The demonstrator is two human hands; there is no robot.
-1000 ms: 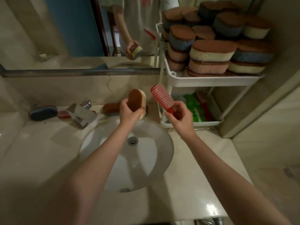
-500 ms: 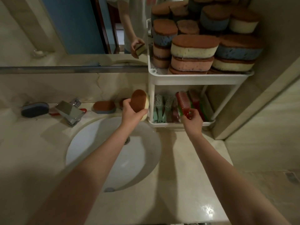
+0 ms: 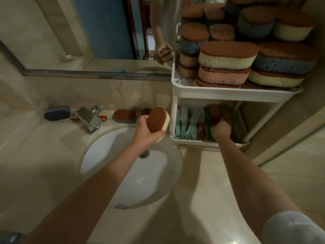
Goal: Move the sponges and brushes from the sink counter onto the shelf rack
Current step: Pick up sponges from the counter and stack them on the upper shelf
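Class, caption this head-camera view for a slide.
Left hand holds a sponge by the sink; right hand holds a red brush inside the rack's lower shelf.

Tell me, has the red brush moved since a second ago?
Yes. The red brush went from outside the shelf rack, before its front post, into the lower tier, with the right hand gripping it.

Glossy metal faucet (image 3: 89, 120), matt white plastic rack (image 3: 228, 94).

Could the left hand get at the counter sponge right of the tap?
Probably not: the way to the counter sponge is free, but the left hand grips a yellow sponge.
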